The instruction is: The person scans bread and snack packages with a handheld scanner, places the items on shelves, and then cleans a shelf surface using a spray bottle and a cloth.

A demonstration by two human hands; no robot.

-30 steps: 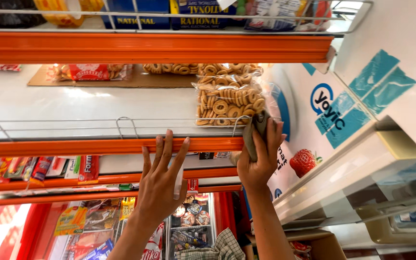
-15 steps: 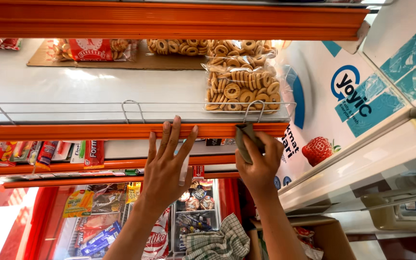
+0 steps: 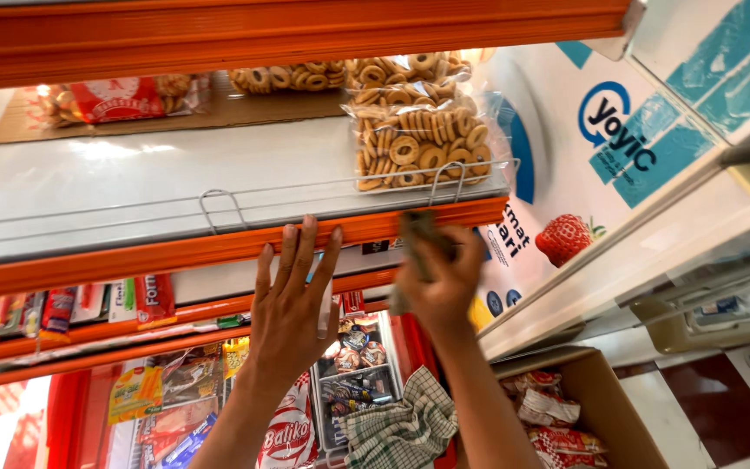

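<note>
orange shelf edge [image 3: 175, 252], right hand [image 3: 434, 278] lower now

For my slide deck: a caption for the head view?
Left hand flat on orange metal shelf edge; right hand presses a grey-green cloth against it.

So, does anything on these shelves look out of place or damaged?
Nothing looks damaged or spilled. The left hand lies flat on the orange shelf edge; the right hand holds a grey cloth there. Ring biscuit bags lie neatly stacked.
</note>
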